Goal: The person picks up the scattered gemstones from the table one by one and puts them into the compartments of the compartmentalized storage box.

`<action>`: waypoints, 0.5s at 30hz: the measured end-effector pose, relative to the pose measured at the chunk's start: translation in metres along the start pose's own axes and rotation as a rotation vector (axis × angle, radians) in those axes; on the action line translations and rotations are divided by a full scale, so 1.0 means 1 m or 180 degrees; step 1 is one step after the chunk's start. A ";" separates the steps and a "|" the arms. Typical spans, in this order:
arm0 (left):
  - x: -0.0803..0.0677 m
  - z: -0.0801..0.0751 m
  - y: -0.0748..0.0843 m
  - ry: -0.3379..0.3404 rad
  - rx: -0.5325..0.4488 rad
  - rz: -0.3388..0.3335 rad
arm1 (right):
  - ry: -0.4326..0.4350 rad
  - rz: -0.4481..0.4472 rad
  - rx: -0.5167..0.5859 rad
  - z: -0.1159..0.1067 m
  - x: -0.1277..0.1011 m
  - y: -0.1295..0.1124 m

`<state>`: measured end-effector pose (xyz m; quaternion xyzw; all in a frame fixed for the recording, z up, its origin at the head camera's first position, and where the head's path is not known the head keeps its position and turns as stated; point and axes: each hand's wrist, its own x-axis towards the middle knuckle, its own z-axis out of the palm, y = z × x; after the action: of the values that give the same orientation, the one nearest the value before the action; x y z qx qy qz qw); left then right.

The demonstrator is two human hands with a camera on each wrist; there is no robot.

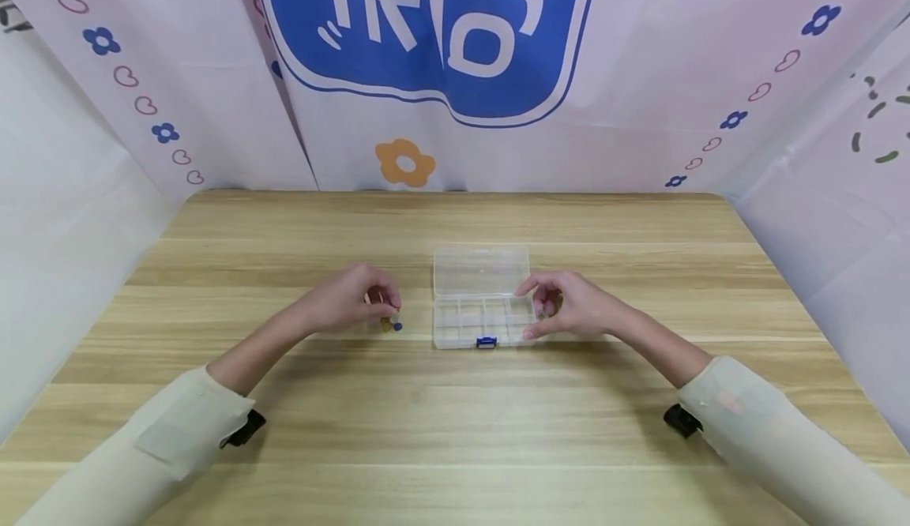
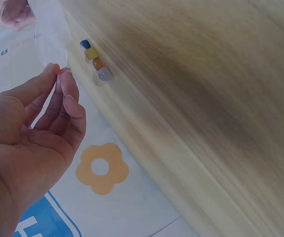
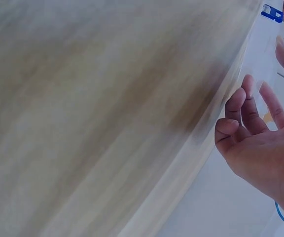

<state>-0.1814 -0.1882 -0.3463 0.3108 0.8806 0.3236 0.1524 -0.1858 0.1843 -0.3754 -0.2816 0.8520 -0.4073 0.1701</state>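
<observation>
My left hand (image 1: pixel 355 298) hovers over the table left of a clear plastic compartment box (image 1: pixel 448 340). Its thumb and fingertips pinch a small orange bead-like stone (image 2: pixel 56 68). Just beside those fingertips, a short row of small polished stones lies on the wood: a blue one (image 2: pixel 85 44), a yellow one (image 2: pixel 90 53), a brownish-orange one (image 2: pixel 98 63) and a pale grey one (image 2: pixel 105 74). The box stands with its lid (image 1: pixel 481 272) folded back. At its right end my right hand (image 1: pixel 576 305) holds the box between thumb and index finger. I see no stones in its compartments.
A blue latch (image 1: pixel 486 343) sits on the box's front edge. The wooden table (image 1: pixel 455 423) extends around both hands. Behind it hangs a white printed cloth (image 1: pixel 604 147), with more white cloth at both sides.
</observation>
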 end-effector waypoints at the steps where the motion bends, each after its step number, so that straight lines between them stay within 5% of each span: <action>1: 0.000 0.000 0.000 -0.0001 -0.0020 0.0008 | -0.0001 -0.0004 0.0006 0.000 0.000 -0.001; 15: 0.001 0.000 0.003 0.0026 -0.0058 -0.0023 | -0.0061 0.0012 0.0080 -0.001 0.001 0.001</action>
<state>-0.1805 -0.1858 -0.3445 0.3049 0.8793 0.3324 0.1528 -0.1872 0.1848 -0.3751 -0.2817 0.8456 -0.4150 0.1825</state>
